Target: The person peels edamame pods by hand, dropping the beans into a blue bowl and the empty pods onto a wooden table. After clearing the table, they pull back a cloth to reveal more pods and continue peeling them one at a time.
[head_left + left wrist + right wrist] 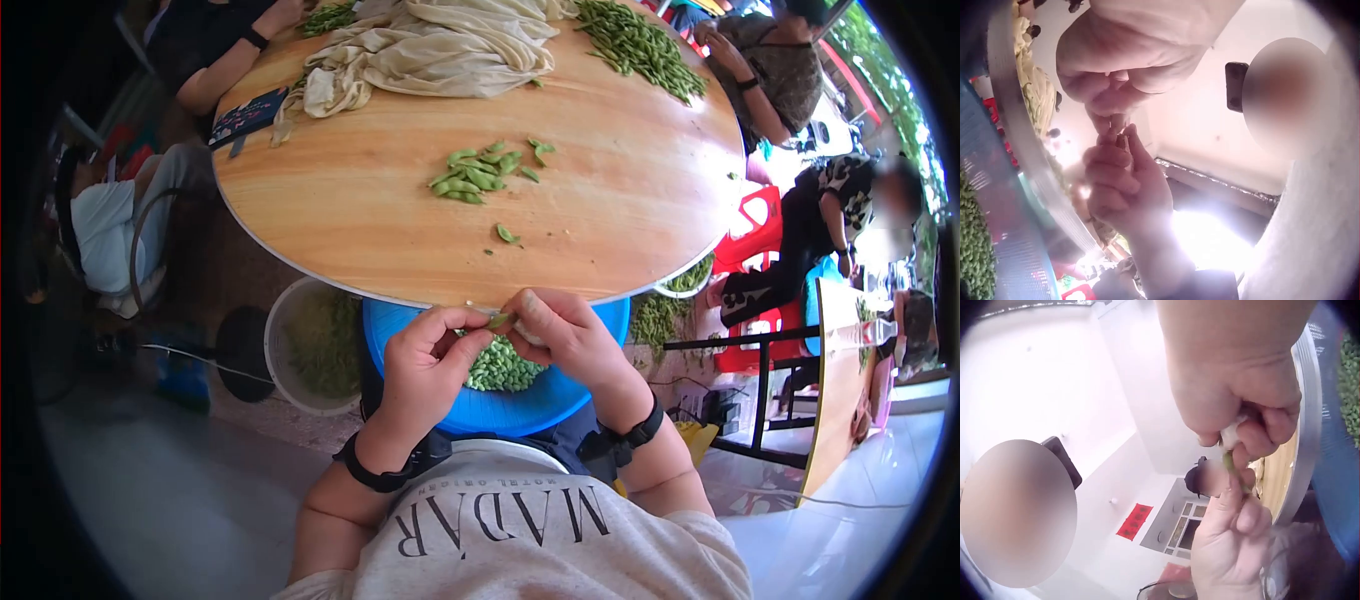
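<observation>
Over a blue basket (400,402), both hands meet at a green soybean pod (498,321). My left hand (430,358) pinches one end between thumb and fingers. At the other end, my right hand (568,338) holds the pod with thumb and curled fingers. Something white (1230,434) shows at the right thumb and fingers in the right wrist view. Shelled green beans (505,370) lie in the basket below the hands. In the left wrist view the fingers largely cover the pod.
On the round wooden table (350,220) lie a small heap of pods (475,180), a larger pile of pods (640,50) and a cream cloth (440,50). A white bucket (285,390) stands left of the basket. Other people sit around the table.
</observation>
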The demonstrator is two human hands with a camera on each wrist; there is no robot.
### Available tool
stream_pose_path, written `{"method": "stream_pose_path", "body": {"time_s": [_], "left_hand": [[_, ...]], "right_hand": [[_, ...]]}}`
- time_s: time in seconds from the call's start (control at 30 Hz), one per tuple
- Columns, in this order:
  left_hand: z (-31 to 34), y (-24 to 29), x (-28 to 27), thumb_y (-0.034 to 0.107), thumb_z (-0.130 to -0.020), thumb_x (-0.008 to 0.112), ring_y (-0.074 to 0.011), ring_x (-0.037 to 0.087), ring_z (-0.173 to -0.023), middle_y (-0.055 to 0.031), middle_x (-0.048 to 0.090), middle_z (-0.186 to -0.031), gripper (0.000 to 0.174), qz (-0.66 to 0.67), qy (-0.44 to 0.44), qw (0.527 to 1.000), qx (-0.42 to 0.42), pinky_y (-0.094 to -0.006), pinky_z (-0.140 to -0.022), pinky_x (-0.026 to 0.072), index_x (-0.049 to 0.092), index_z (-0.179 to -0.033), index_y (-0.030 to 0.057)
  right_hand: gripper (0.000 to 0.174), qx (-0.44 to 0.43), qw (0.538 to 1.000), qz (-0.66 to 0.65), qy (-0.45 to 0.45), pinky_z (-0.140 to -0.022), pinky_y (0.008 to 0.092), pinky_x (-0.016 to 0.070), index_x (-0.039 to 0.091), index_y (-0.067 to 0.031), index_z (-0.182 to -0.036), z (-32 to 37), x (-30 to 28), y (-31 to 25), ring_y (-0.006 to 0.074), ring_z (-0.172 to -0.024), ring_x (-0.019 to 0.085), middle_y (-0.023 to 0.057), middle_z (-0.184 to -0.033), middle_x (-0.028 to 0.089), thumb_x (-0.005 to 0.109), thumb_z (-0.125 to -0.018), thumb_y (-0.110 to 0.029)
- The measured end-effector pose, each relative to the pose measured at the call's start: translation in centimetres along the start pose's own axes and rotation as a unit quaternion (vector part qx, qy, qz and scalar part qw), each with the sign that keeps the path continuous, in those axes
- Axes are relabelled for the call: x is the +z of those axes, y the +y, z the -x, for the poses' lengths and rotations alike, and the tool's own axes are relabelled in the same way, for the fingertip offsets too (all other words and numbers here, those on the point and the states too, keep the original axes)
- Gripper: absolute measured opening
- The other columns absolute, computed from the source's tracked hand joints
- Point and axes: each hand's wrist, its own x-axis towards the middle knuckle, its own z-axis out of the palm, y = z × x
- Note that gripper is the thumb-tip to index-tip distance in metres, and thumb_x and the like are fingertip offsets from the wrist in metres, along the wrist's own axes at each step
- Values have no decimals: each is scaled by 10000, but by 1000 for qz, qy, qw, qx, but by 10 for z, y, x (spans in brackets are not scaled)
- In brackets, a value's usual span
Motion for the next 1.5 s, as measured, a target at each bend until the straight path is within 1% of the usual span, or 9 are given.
{"method": "stream_pose_path", "body": {"time_s": [0.23, 0.53, 0.73, 0.83, 0.93, 1.03, 1.13, 1.23, 1.5], "left_hand": [[6, 3, 13, -45, -714, 683, -76, 541, -610, -36, 588, -746, 176, -127, -17, 985, 116, -187, -522, 425, 637, -884, -28], [11, 6, 27, -13, -679, 704, -181, 565, -555, -102, 578, -714, 196, -236, 18, 948, 214, -261, -468, 437, 621, -854, 10], [10, 4, 31, -74, -721, 647, -90, 529, -551, -58, 571, -711, 151, -226, 23, 949, 220, -212, -479, 421, 614, -860, -25], [8, -15, 31, -65, -758, 618, -79, 522, -550, -38, 576, -721, 121, -134, 16, 973, 189, -199, -469, 411, 608, -874, -33], [10, -18, 36, 2, -788, 620, -79, 513, -524, -34, 583, -702, 62, 8, 21, 999, 38, -201, -432, 381, 617, -848, -9], [5, -12, 33, 52, -830, 568, -51, 427, -453, -35, 570, -686, 69, 158, 12, 978, -138, -175, -390, 297, 610, -811, 0], [-1, -24, 26, 90, -828, 568, -52, 402, -432, -40, 565, -661, 83, 260, -22, 947, -187, -185, -369, 262, 597, -821, 12], [-6, -26, 20, 88, -809, 545, -74, 402, -421, -64, 569, -668, 87, 330, -28, 911, -246, -197, -360, 277, 570, -810, 5], [-2, -45, 12, 70, -793, 506, -125, 448, -427, -98, 577, -673, 93, 347, -77, 874, -332, -224, -367, 321, 557, -803, -7]], "right_hand": [[425, 21, 1000, -9, -13, -419, 189, 258, 542, -11, -833, 19, -3, -4, 36, -480, 328, -41, -570, 389, 363, -958, -376], [320, 24, 999, 29, 18, -440, 188, 282, 535, -25, -798, 27, -5, -5, 34, -504, 359, -39, -569, 414, 431, -948, -288], [316, -22, 996, 67, 63, -462, 211, 317, 513, -31, -733, 28, -5, 2, 47, -525, 390, -27, -567, 454, 453, -940, -262], [323, -46, 993, 75, 83, -476, 225, 338, 506, -30, -709, 28, -4, 7, 53, -534, 405, -21, -567, 468, 451, -940, -249], [288, -58, 985, 118, 110, -476, 249, 353, 504, -15, -708, 27, -2, 10, 92, -518, 422, 23, -550, 469, 484, -922, -207], [270, -159, 939, 274, 135, -454, 223, 347, 526, -9, -747, 23, -3, 24, 67, -504, 438, 16, -548, 485, 481, -924, -208], [191, -157, 936, 286, 127, -489, 261, 393, 543, 6, -770, 24, -5, 23, 136, -527, 503, 69, -583, 511, 527, -890, -142], [146, -283, 891, 333, 124, -483, 339, 403, 534, -5, -758, 20, -3, 31, 282, -527, 512, 137, -629, 518, 584, -836, -117], [87, -244, 916, 316, 49, -514, 338, 420, 570, -19, -805, 31, -12, 44, 298, -588, 538, 134, -677, 534, 583, -826, -102]]}}
